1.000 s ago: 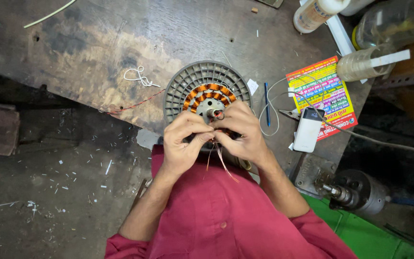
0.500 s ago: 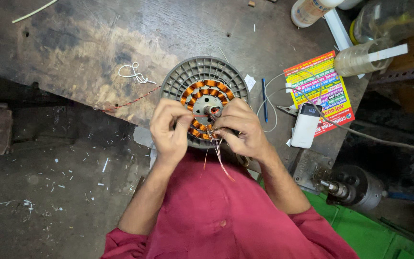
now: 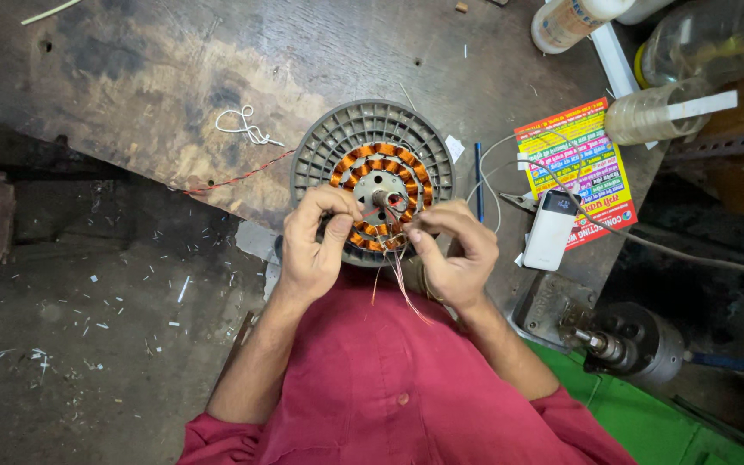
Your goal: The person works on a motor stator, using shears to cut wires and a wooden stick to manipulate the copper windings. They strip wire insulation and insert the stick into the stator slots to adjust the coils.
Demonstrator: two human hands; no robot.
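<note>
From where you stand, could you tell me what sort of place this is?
Probably a small motor repair workshop: a worn workbench, a round stator with copper windings under both hands, and a small motor nearby.

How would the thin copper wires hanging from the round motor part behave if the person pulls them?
The thin wires droop in loose curves below the right hand, so they are probably floppy and light. They look hair-fine, so a hard pull might snap them. The coil-ringed stator looks dense and would likely stay put.

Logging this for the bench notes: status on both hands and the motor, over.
Left hand and right hand both on the motor, pinching thin wires at its near edge. Pen and phone lie clear, right.
</note>
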